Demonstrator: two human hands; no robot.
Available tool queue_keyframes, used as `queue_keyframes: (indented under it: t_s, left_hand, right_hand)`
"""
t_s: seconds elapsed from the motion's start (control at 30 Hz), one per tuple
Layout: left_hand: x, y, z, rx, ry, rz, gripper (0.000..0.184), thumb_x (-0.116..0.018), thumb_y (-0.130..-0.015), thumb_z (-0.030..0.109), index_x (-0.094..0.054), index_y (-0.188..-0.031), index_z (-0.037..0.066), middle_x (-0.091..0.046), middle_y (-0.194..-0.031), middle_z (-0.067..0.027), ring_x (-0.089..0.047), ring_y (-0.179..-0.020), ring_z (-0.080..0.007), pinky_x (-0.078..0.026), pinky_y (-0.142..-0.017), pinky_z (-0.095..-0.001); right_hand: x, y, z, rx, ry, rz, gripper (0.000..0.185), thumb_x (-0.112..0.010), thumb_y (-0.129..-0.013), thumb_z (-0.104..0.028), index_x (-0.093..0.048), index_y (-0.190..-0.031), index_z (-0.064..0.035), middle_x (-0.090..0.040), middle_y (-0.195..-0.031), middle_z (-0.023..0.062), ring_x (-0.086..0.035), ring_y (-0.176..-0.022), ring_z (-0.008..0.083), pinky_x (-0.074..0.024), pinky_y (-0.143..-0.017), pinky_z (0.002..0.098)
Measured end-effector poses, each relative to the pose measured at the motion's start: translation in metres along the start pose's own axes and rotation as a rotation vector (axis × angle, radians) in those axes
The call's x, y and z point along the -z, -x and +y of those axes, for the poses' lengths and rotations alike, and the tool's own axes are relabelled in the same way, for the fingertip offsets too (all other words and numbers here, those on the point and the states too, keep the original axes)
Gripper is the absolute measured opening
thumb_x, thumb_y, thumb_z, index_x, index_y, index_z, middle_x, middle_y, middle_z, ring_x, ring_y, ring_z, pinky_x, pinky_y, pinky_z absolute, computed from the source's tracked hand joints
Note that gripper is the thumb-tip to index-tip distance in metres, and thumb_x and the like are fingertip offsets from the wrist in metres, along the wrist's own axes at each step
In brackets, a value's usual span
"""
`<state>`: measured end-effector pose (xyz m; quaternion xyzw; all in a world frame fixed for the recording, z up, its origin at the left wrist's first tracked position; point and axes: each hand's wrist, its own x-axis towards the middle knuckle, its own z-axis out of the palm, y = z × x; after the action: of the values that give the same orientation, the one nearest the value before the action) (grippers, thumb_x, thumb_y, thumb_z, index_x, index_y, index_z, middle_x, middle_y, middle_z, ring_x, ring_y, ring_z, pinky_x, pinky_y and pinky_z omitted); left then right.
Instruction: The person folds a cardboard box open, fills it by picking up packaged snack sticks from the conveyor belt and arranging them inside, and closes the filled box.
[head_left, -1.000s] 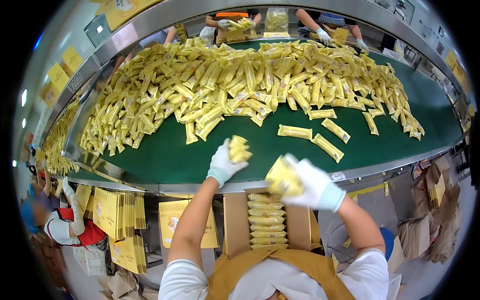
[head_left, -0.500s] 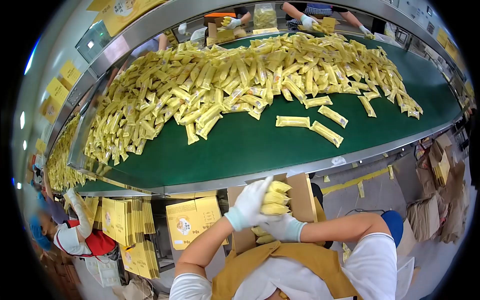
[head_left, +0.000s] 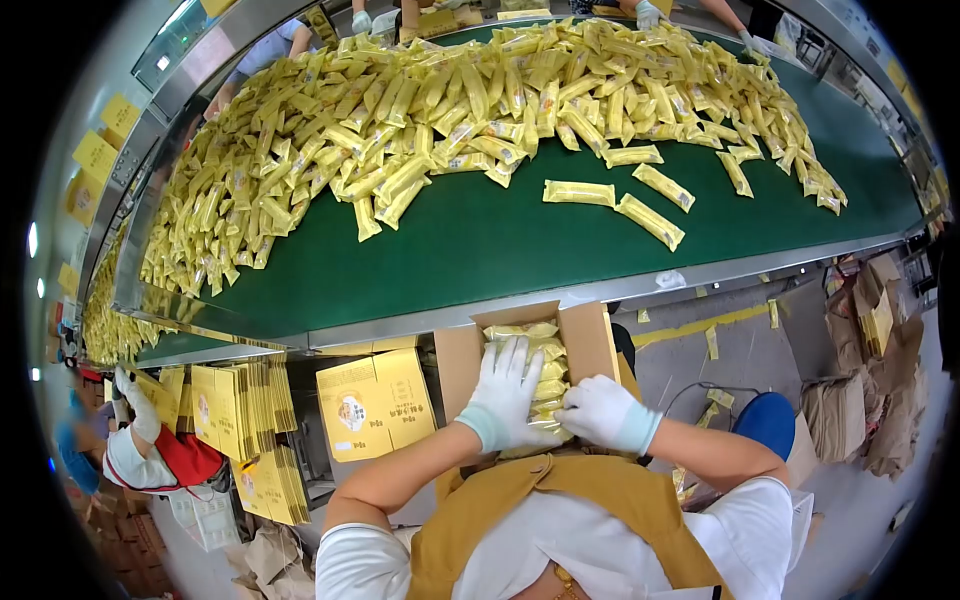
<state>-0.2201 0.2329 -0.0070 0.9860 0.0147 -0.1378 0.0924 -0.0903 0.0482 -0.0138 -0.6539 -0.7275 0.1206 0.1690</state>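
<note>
An open cardboard box [head_left: 459, 362] stands in front of my body, with its flaps up. Yellow wrapped snack packets [head_left: 552, 371] lie stacked in a row inside it. My left hand [head_left: 507, 392], in a white glove, rests on the packets' left side with its fingers spread. From the right, my right hand [head_left: 608, 412], also gloved, touches the packets near the box's right wall, fingers stretched toward them and slightly bent. Its fingertips are partly hidden. Beyond the box, a large heap of the same packets [head_left: 440, 110] covers much of the green conveyor belt [head_left: 420, 270].
A metal rail [head_left: 400, 325] edges the belt just beyond the box. Flattened yellow cartons [head_left: 376, 405] lie at left, beside more stacked cartons [head_left: 240, 410]. A blue stool [head_left: 765, 425] stands right. Co-workers' gloved hands [head_left: 648, 14] show across the belt; another person [head_left: 150, 450] is at left.
My left hand went from gripping several packets above the box to lying spread on packets inside it. My right hand moved from beneath them to the box's right side. The view shifted slightly.
</note>
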Motion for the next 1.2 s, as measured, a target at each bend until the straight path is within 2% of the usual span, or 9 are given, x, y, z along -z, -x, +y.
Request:
queue_keyframes:
  t_s: [0.2, 0.4, 0.57, 0.67, 0.73, 0.87, 0.93, 1.03, 1.2]
  left_hand:
    - [0.003, -0.004, 0.007, 0.036, -0.17, -0.186, 0.131, -0.058, -0.068, 0.087, -0.021, -0.157, -0.001, -0.02, -0.159, -0.033, -0.014, -0.15, -0.0458, -0.01, -0.119, -0.0626]
    - [-0.004, 0.005, -0.001, 0.0, -0.064, -0.017, 0.13, -0.064, -0.066, 0.083, -0.025, -0.155, -0.003, -0.023, -0.156, -0.0357, -0.017, -0.149, -0.0472, -0.009, -0.12, -0.0605]
    - [-0.001, 0.046, -0.022, -0.13, 0.484, 0.592, 0.093, -0.075, -0.078, 0.04, -0.035, -0.148, -0.004, -0.04, -0.15, -0.0261, -0.032, -0.144, -0.0427, -0.017, -0.121, -0.0566]
    - [-0.005, 0.072, -0.033, 0.078, 0.576, 1.204, 0.059, -0.055, -0.076, -0.001, -0.053, -0.135, -0.004, -0.062, -0.119, -0.0191, -0.058, -0.11, -0.0356, -0.044, -0.102, -0.0449]
    - [-0.008, 0.076, -0.043, 0.364, 0.758, 1.417, 0.046, -0.047, -0.087, -0.003, -0.053, -0.133, -0.004, -0.063, -0.101, -0.0133, -0.059, -0.095, -0.0231, -0.048, -0.088, -0.036]
    - [-0.074, 0.072, -0.096, 0.52, 1.207, 1.099, 0.04, -0.054, -0.093, 0.002, -0.054, -0.132, -0.001, -0.064, -0.1, -0.0096, -0.06, -0.089, -0.0171, -0.049, -0.084, -0.0295]
    - [-0.096, 0.068, -0.089, 0.574, 1.019, 0.818, 0.05, -0.065, -0.088, 0.004, -0.051, -0.136, 0.001, -0.066, -0.107, -0.0096, -0.064, -0.095, -0.0178, -0.054, -0.082, -0.0309]
    - [-0.088, 0.051, -0.052, 0.364, 1.35, 0.275, 0.133, -0.088, -0.075, 0.011, 0.016, -0.157, 0.011, -0.024, -0.158, -0.0209, -0.051, -0.132, -0.0322, -0.05, -0.105, -0.0473]
    - [-0.104, -0.017, -0.036, -0.057, 1.407, 0.735, 0.138, -0.089, -0.072, 0.012, 0.021, -0.154, 0.009, -0.024, -0.158, -0.0216, -0.045, -0.136, -0.0323, -0.045, -0.109, -0.0451]
  right_hand:
    - [0.037, -0.059, 0.063, -0.52, -0.235, 0.545, 0.025, -0.073, -0.083, -0.025, -0.07, -0.102, -0.009, -0.068, -0.106, 0.0155, -0.066, -0.096, 0.0352, -0.0542, -0.085, 0.0409]
    - [-0.015, -0.107, 0.101, -0.674, 0.029, -0.007, 0.041, -0.069, -0.085, -0.049, -0.073, -0.109, -0.0158, -0.072, -0.093, 0.0123, -0.068, -0.092, 0.0356, -0.0552, -0.081, 0.0429]
    - [-0.004, -0.075, 0.077, -0.248, 0.032, 0.287, 0.013, -0.068, -0.083, -0.025, -0.07, -0.093, -0.0162, -0.066, -0.085, 0.0104, -0.066, -0.08, 0.0335, -0.0539, -0.07, 0.0435]
    - [0.028, -0.063, 0.045, -0.103, 0.126, 0.393, 0.022, -0.069, -0.074, -0.014, -0.067, -0.096, -0.0136, -0.061, -0.082, 0.0083, -0.064, -0.074, 0.0318, -0.0521, -0.067, 0.0441]
    - [0.053, -0.055, 0.025, -0.08, 0.136, 0.487, 0.026, -0.069, -0.072, -0.013, -0.066, -0.098, -0.0131, -0.058, -0.079, 0.0077, -0.063, -0.071, 0.0307, -0.0513, -0.065, 0.0429]
    - [0.072, -0.039, 0.029, -0.289, 0.209, 0.678, 0.024, -0.07, -0.074, -0.01, -0.072, -0.098, -0.0102, -0.062, -0.079, 0.0086, -0.063, -0.069, 0.0308, -0.0506, -0.062, 0.0393]
    - [0.076, -0.037, 0.036, -0.557, 0.174, 0.688, 0.013, -0.068, -0.083, -0.011, -0.074, -0.095, -0.0111, -0.066, -0.082, 0.0108, -0.066, -0.073, 0.033, -0.0529, -0.066, 0.0399]
    - [0.061, -0.03, 0.075, -0.644, 0.121, 0.661, 0.018, -0.065, -0.091, -0.025, -0.073, -0.096, -0.0095, -0.066, -0.076, 0.0155, -0.064, -0.069, 0.0388, -0.0521, -0.063, 0.0455]
    - [0.083, -0.024, 0.11, -0.793, -0.128, 0.184, 0.039, -0.061, -0.093, -0.038, -0.071, -0.09, -0.001, -0.067, -0.075, 0.0245, -0.062, -0.07, 0.0462, -0.0515, -0.065, 0.0492]
